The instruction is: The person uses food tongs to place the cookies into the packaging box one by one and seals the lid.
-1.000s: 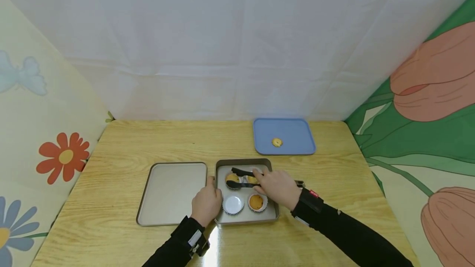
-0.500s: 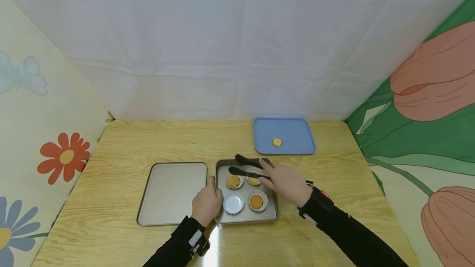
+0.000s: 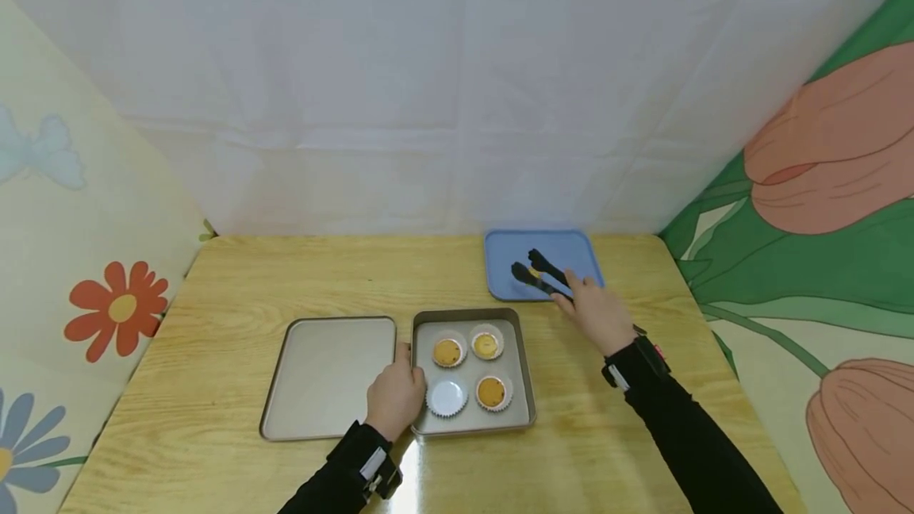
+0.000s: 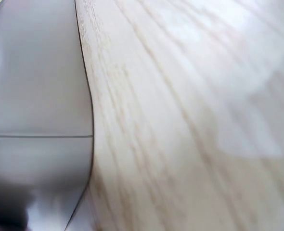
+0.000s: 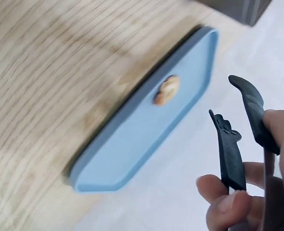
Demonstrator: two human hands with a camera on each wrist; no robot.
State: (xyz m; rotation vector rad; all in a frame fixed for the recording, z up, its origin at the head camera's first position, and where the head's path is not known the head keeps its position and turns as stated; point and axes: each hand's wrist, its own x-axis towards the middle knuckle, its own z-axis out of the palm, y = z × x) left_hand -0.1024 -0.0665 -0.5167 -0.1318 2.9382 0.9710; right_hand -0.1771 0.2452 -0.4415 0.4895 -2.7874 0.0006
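Note:
My right hand holds black-tipped tongs over the blue tray. The tongs' two tips stand apart, on either side of a small cookie in the head view. In the right wrist view the cookie lies on the tray, apart from the tips. My left hand grips the left wall of a deep metal baking pan. Inside it, three fluted paper cups hold round baked pieces, among them a paler yellow one; the front-left cup holds nothing.
A flat metal tray, with nothing on it, lies left of the pan on the wooden table. A white cloth hangs behind the table. Painted panels stand at both sides.
My right hand has lifted the tongs from the pan's back cups and carried them back and right over the blue tray. My left hand keeps its hold on the pan.

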